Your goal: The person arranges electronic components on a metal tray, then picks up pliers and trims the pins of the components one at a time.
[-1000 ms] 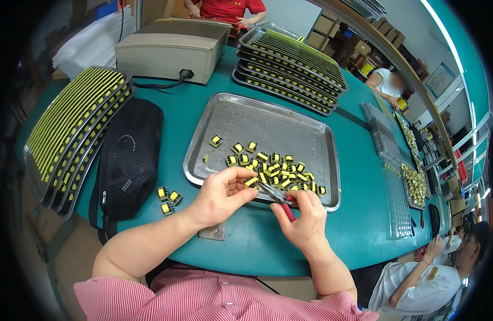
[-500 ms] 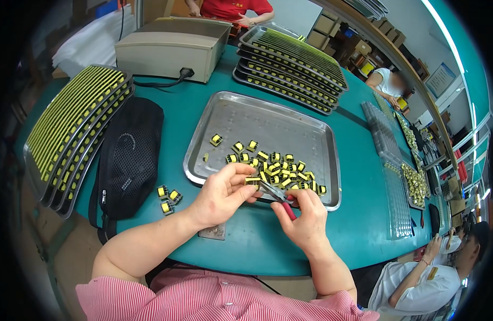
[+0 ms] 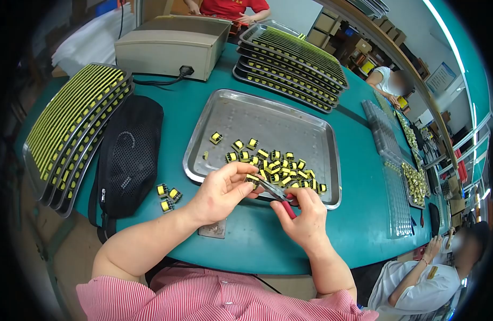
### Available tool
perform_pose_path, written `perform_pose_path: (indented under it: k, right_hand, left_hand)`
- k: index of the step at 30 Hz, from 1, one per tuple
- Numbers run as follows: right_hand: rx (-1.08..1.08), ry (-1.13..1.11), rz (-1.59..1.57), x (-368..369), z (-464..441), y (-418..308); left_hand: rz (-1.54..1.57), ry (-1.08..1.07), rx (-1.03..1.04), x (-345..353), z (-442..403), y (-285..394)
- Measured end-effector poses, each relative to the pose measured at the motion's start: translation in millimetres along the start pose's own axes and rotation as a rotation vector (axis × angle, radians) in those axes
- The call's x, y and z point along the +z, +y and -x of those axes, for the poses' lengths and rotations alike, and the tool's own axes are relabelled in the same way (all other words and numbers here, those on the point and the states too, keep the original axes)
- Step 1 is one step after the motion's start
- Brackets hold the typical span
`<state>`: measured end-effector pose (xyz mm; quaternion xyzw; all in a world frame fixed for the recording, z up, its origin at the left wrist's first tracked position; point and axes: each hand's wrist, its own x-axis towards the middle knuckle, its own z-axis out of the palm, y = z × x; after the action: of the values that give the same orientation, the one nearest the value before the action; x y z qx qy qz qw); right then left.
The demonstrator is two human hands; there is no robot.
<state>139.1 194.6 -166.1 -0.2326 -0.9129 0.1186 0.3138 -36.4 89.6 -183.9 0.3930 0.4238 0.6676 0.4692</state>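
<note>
My left hand [image 3: 221, 197] pinches a small transformer [image 3: 252, 179] with yellow tape and a black base between thumb and fingers. My right hand [image 3: 306, 218] is wrapped round pliers [image 3: 276, 192] with red handles, whose jaws reach to the held transformer; whether they grip part of it I cannot make out. Both hands are over the near edge of a metal tray [image 3: 268, 115]. Inside it lies a loose heap of similar transformers [image 3: 276, 166], with a few spread to the left. Several more transformers [image 3: 174, 195] sit on the green table, left of my left forearm.
Stacked trays of transformers stand at the left [image 3: 78, 134] and at the back [image 3: 292, 69]. A black mesh bag [image 3: 130, 160] lies beside the left stack. Behind is a beige machine [image 3: 171, 45] with a power cable. Clear plastic trays [image 3: 397, 206] lie at right. Other people sit around.
The transformer in my left hand has tilted slightly, and the pliers' jaws have shifted a little against it. Both hands stay in nearly the same place.
</note>
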Motion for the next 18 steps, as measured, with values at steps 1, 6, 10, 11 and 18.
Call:
perform_pose_path:
  k: [1,6,10,11,18]
  right_hand:
    - [0.003,-0.003,-0.001,-0.1,0.1,-0.1]
    - [0.034,-0.011,-0.015,0.6,0.3,-0.7]
    - [0.045,-0.009,-0.013,1.0,-0.2,-0.6]
    - [0.049,-0.013,-0.015,0.8,0.0,-0.8]
    - [0.069,-0.014,-0.051,2.9,0.5,-0.6]
  left_hand:
    - [0.005,0.0,0.001,0.1,0.1,0.0]
    - [0.027,0.007,0.018,-0.3,-0.1,-2.0]
    - [0.006,0.07,-0.017,-2.8,-1.2,4.2]
    - [0.043,0.084,-0.036,-5.6,-2.4,6.9]
    - [-0.039,0.263,-0.029,-28.5,-7.3,47.7]
